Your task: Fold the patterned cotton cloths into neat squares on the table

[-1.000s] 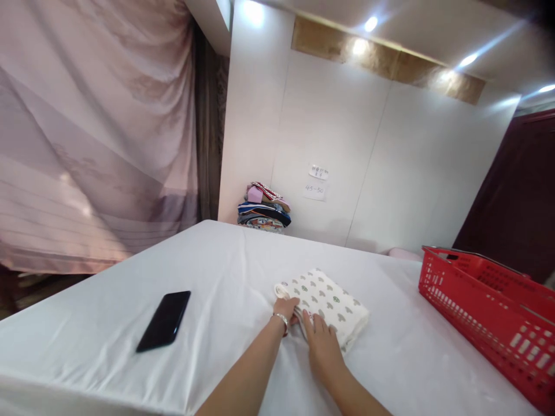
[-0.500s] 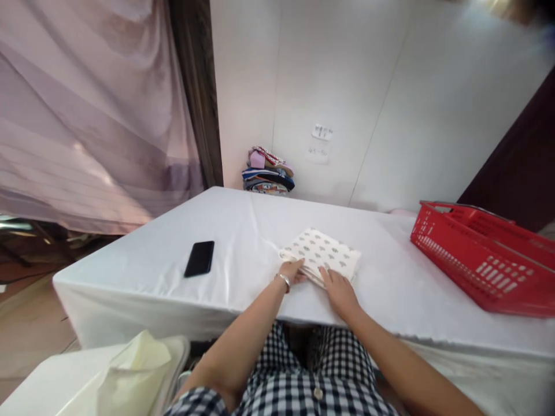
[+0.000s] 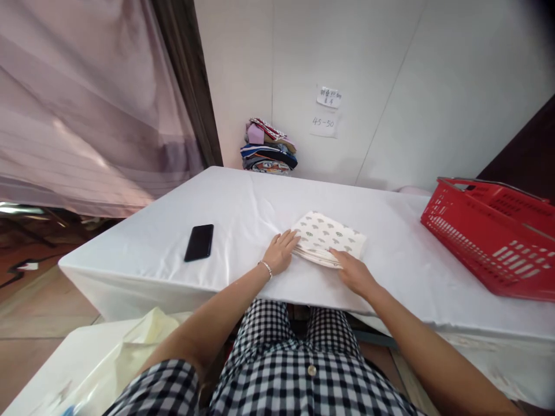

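A folded cream cloth with small grey fan-shaped prints lies on the white-covered table, its layers showing along the near edge. At its left corner rests my left hand, laid flat with fingers stretched out and their tips touching the cloth's side. My right hand grips the near right edge, thumb on top and the other fingers mostly hidden beneath. A bracelet circles my left wrist.
A black phone lies to the left. At the right stands a red basket. Stacked folded clothes sit by the wall beyond the far edge. A pale yellow bag is on a white surface at lower left.
My left hand has gone from gripping the cloth's near left edge to lying flat at its side. My right hand has moved to its near right edge. The view has tilted down.
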### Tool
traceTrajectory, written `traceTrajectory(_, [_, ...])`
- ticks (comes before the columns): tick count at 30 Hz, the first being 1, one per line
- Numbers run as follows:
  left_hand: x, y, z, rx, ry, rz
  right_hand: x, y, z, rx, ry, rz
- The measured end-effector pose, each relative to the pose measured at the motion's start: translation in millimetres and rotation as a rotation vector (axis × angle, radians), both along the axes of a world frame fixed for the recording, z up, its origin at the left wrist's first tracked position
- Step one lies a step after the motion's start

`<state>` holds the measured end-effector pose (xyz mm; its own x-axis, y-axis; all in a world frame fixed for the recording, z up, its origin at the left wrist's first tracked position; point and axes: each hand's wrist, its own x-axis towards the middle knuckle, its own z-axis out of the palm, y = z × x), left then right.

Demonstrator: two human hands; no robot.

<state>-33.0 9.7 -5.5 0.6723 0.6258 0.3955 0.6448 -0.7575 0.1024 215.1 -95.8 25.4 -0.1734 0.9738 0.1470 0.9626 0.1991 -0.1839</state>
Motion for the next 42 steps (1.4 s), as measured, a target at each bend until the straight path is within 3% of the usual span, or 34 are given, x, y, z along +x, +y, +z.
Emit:
traceTrajectory(4, [7.1,12.3,4.7,0.024,-0.022,-0.086,28.6,3.6,32.0,-0.073,0.183,0.089])
traceTrajectory(7, [5.7,14.8,19.1,-0.008,-0.12,-0.14,43.7,-0.1,55.4,-0.116,0.23,0.128])
traceTrajectory(9, [1.6,12.4,40.4,-0.05,-0.214,-0.177,53.0,-5.2,74.8,-0.109,0.265,0.102])
traceTrajectory(15, [-1.4,6.0,132.1,-0.275,-0.638,-0.107,88.5,-3.7,139.5,-0.068,0.643,0.022])
traceTrajectory(18, [14.2,21.9,151.6,-0.485,-0.834,-0.037,100.7,24.0,145.5,-0.03,0.865,0.016])
traceTrajectory(20, [28.1,42.4,146.1,-0.61,-0.899,0.036,105.1,52.3,133.7,-0.03,0.97,0.001])
traceTrajectory(23, [45.7,79.1,115.4,-0.723,-0.864,0.208,108.6,99.0,100.1,-0.016,1.03,-0.09])
traceTrajectory(26, [53.3,102.8,72.8,-0.763,-0.579,0.479,103.8,132.3,60.7,0.132,0.822,-0.291])
traceTrajectory(27, [53.8,105.0,59.0,-0.759,-0.521,0.515,98.7,137.6,48.2,0.167,0.71,-0.324])
traceTrajectory(29, [53.0,101.4,34.9,-0.725,-0.425,0.494,83.1,138.8,25.0,0.175,0.517,-0.28])
traceTrajectory(32, [50.9,87.9,11.4,-0.645,-0.277,0.36,53.8,125.2,-2.3,0.061,0.281,-0.081])
traceTrajectory(34, [50.6,81.8,5.5,-0.608,-0.188,0.332,38.9,115.1,-13.1,-0.05,0.136,-0.022])
traceTrajectory(37, [51.9,78.5,8.4,-0.583,-0.091,0.37,29.7,107.9,-18.0,-0.16,0.036,-0.043])
traceTrajectory(40, [53.2,72.1,14.3,-0.482,-0.033,0.367,31.7,106.6,-18.0,-0.143,0.014,-0.121])
traceTrajectory(42, [52.6,64.3,14.5,-0.428,-0.014,0.29,37.5,106.4,-18.5,-0.131,0.055,-0.148])
